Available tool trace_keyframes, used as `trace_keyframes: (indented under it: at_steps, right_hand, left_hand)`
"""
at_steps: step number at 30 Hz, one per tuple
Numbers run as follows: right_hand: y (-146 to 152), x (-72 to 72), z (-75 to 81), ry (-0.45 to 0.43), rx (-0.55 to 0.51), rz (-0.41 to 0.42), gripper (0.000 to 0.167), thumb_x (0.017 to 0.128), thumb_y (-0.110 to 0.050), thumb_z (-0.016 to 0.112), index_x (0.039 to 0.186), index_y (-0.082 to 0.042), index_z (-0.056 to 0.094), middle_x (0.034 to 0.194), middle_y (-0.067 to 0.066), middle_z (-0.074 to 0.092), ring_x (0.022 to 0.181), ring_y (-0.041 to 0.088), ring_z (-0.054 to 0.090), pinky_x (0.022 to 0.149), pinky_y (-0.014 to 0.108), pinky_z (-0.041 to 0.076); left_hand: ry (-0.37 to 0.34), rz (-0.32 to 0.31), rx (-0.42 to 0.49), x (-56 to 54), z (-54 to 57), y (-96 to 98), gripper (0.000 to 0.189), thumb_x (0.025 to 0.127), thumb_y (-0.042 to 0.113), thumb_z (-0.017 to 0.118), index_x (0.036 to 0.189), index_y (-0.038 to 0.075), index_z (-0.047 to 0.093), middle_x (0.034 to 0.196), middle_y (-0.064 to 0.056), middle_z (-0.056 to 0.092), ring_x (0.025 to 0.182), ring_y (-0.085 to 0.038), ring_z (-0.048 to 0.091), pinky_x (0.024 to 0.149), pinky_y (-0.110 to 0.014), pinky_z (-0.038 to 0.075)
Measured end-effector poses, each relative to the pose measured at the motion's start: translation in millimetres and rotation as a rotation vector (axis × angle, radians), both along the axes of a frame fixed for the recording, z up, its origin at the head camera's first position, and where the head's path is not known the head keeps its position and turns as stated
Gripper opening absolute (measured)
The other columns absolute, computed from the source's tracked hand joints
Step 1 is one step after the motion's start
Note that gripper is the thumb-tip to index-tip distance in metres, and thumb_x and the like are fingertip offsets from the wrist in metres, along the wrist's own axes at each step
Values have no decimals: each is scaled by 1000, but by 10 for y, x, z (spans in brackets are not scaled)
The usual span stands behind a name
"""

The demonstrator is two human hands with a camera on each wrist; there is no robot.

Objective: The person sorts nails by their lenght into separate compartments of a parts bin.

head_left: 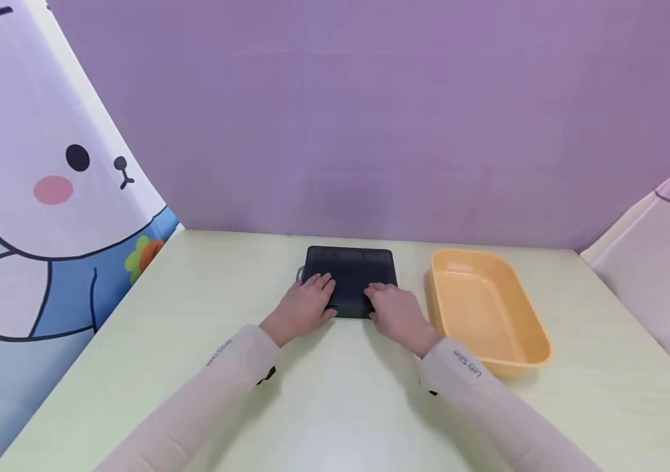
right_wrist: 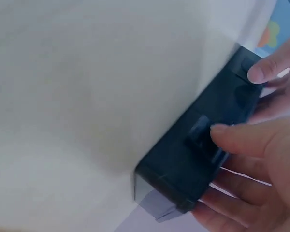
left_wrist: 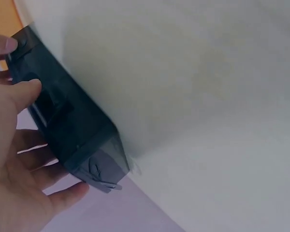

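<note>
A dark, see-through plastic case [head_left: 364, 262] lies flat on the table, its lid down. In the head view my left hand [head_left: 304, 305] is at the near left corner, fingers over the lid and thumb against the front. My right hand [head_left: 401, 316] grips the near right corner in the same way. Close up, the left wrist view has the left thumb beside a latch on the front of the case [left_wrist: 75, 121]. Likewise, the right thumb presses by a latch on the case [right_wrist: 179, 154] in the right wrist view. The case's contents cannot be made out.
To the right of the case stands an orange-yellow plastic tray [head_left: 482, 308] with nothing visible in it. The pale table [head_left: 335, 406] meets a purple backdrop [head_left: 358, 118] behind the case. A cartoon-printed cloth [head_left: 22, 151] hangs along the left side.
</note>
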State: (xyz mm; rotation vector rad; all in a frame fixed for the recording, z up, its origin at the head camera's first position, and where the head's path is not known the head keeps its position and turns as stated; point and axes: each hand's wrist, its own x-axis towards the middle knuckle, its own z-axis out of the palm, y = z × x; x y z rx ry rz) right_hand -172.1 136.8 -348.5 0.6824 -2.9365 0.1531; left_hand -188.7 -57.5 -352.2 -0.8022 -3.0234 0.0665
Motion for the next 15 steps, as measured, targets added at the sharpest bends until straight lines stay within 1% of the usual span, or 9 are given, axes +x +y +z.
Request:
trace_keyframes:
  at_steps: [3,7,12,15]
  right_hand:
    - [36,-12,47,-35,-50,22,40,83,-16,73,118,-1,64,125,16,62,111,31,62,81,45,56]
    - [108,-17,110,-49,-93,38,38,84,-17,71,118,-2,63,123,14,63,108,29,63,81,43,56]
    - [213,-28,233,-54,-105,59,40,87,-16,68,122,0,60,125,16,61,109,31,62,84,44,55]
    - [291,-41,315,-52,-107,51,41,87,-18,67,123,0,59,125,16,61,105,31,63,83,43,55]
  left_hand:
    - [-33,-1,11,-20,30,-23,58,97,39,52,142,3,43,150,-14,39,137,-31,39,106,-51,39]
    - [-27,-11,43,-34,82,-42,57,99,39,49,142,2,42,148,-16,41,134,-32,42,103,-52,42]
    - [-32,6,56,-47,197,-80,60,100,39,46,145,1,35,147,-19,41,133,-33,44,102,-52,42]
    - [-25,8,57,-55,270,-116,61,100,40,44,146,1,33,146,-20,42,131,-34,46,101,-52,43]
